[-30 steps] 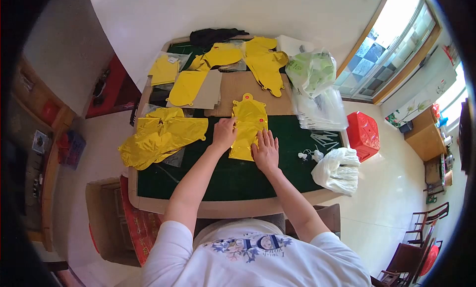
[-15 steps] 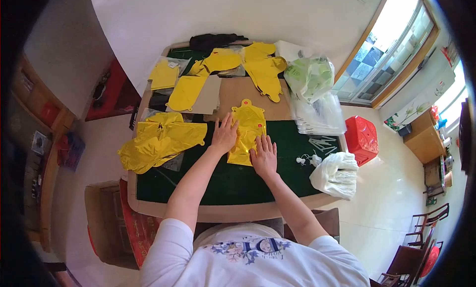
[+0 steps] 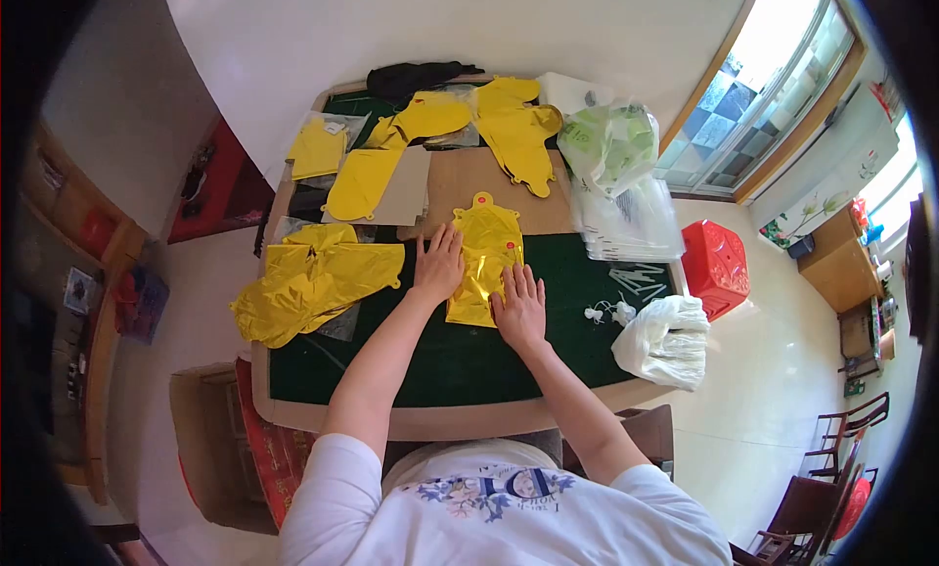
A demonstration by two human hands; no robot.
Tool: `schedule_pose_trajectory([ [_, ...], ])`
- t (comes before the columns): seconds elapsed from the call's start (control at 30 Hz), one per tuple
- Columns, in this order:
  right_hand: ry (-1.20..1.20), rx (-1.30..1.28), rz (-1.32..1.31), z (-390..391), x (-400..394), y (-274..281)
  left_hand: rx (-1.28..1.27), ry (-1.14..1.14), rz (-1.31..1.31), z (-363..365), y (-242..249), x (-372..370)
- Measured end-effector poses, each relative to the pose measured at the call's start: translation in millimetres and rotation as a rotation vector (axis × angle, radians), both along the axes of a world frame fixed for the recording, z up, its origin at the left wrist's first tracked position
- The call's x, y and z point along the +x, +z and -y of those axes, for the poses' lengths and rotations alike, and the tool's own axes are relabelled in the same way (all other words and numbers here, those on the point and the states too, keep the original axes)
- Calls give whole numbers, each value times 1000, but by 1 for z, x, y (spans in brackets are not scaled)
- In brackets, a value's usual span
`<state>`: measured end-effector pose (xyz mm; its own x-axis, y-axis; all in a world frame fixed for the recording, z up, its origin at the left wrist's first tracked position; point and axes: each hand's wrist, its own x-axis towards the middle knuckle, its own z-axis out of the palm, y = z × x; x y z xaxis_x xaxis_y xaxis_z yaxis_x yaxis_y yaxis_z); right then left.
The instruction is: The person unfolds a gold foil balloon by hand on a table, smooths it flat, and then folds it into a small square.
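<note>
A shiny yellow foil balloon (image 3: pixel 481 263), deflated and folded into a rough rectangle, lies in front of me with red dots and small tabs at its top. My left hand (image 3: pixel 439 265) rests flat along its left edge, fingers stretched out. On its lower right edge lies my right hand (image 3: pixel 520 307), fingers also extended and slightly apart. A crumpled pile of yellow foil (image 3: pixel 318 277) sits to the left of my left hand. Further back are flat yellow foil pieces (image 3: pixel 518 135), partly on a brown cardboard sheet (image 3: pixel 450 180).
Around the green-topped table (image 3: pixel 411 370) lie a white plastic bag (image 3: pixel 663 343), thin white strips (image 3: pixel 638 280), a stack of clear bags (image 3: pixel 626 224) and a green-white bag (image 3: pixel 611 150). A red stool (image 3: pixel 714 270) stands right; a cardboard box (image 3: pixel 210 439) sits lower left.
The camera view has shifted slightly. Both hands stay in nearly the same places on the yellow foil balloon.
</note>
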<state>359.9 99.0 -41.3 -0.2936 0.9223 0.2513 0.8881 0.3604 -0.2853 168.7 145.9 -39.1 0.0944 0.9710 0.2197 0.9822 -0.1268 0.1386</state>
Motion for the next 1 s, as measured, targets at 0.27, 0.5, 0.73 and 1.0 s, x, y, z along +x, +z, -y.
schedule_pose_trajectory([
  [0.27, -9, 75, 1, -1, 0, -8, 160, -16, 204, 15, 4, -4],
  [0.5, -8, 99, 0, -1, -1, -7, 125, -398, 196, 110, 28, 21],
  [0.73, 111, -106, -253, -28, 24, 0, 147, -357, -75, 108, 27, 33],
  [1.0, 387, -241, -317, -20, 64, 14, 157, -350, 109, 117, 25, 23],
])
